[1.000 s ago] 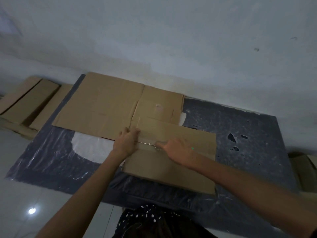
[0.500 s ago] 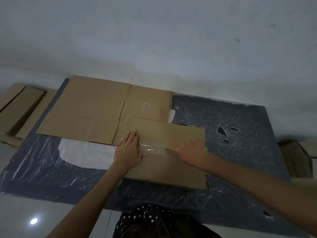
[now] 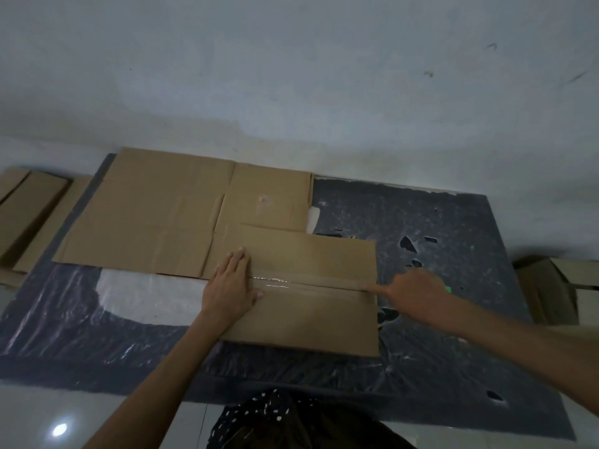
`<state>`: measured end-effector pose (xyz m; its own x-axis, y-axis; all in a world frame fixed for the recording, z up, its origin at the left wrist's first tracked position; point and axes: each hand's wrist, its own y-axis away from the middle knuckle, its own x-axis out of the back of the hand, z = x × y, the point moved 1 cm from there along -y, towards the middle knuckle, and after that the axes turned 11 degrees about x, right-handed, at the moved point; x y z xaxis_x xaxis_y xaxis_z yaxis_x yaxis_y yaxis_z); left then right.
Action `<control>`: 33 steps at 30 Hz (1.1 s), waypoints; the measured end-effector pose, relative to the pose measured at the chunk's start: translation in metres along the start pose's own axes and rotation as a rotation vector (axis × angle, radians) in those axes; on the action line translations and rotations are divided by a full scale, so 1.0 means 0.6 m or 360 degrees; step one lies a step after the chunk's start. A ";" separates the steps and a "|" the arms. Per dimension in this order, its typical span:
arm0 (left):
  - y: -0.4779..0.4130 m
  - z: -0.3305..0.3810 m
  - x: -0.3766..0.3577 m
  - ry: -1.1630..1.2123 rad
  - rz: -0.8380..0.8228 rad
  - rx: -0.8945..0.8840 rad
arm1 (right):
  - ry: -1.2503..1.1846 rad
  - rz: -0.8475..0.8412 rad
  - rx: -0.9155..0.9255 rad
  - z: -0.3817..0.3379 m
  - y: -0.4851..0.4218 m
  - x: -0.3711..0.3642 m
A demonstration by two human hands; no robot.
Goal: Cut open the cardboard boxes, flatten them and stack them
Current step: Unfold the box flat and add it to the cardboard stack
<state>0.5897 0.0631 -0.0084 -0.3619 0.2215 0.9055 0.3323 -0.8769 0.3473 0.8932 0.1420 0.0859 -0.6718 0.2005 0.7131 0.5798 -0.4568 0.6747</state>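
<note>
Your taped box (image 3: pixel 311 306) lies low on the dark plastic sheet (image 3: pixel 453 335) spread over the floor, about midway between the sheet's left and right edges and closer to its near edge. It is plain brown cardboard. Two flaps meet in a seam running left to right, and a strip of clear tape (image 3: pixel 278 283) over the seam catches the light. The box's far left corner overlaps a larger flattened carton (image 3: pixel 152 215) that reaches to the sheet's far left corner, against the wall. That carton shows creases and cut slits between its panels.

Your hands are well apart, one at each end of the seam. Your left hand (image 3: pixel 231 286) presses palm down on the box's left end, fingers straight and together, with the thumb lying near the tape. Your right hand (image 3: pixel 418 294) sits at the box's right edge, and something narrow points from it onto the seam. Whether that is a finger or a tool, and how the other fingers lie, cannot be told. A small green spot (image 3: pixel 448 289) shows just behind it.

Off the sheet's right edge stands a cardboard box (image 3: pixel 547 286) with a flap up; its inside is not visible. More flat cardboard (image 3: pixel 26 215) lies beyond the left edge.
</note>
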 end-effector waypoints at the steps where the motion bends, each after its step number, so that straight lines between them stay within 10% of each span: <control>1: 0.000 0.004 0.001 -0.0033 -0.0006 0.0026 | 0.0009 -0.0003 0.0002 0.001 0.001 0.000; 9: 0.029 0.138 -0.022 -0.0207 -0.0002 -0.0534 | 0.0054 0.0018 0.0013 0.007 -0.003 -0.005; 26: 0.040 0.162 -0.030 -0.0357 -0.0035 -0.0675 | -0.0670 0.0148 -0.0020 0.060 0.034 -0.091; 33: 0.041 0.197 -0.047 -0.0509 -0.0210 -0.0493 | -0.0395 0.0079 -0.0190 0.032 0.033 -0.078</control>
<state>0.7108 0.0856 0.0033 -0.0805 0.4176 0.9051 0.0082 -0.9077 0.4195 0.9448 0.1399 0.0698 -0.5017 0.3747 0.7797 0.5409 -0.5675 0.6208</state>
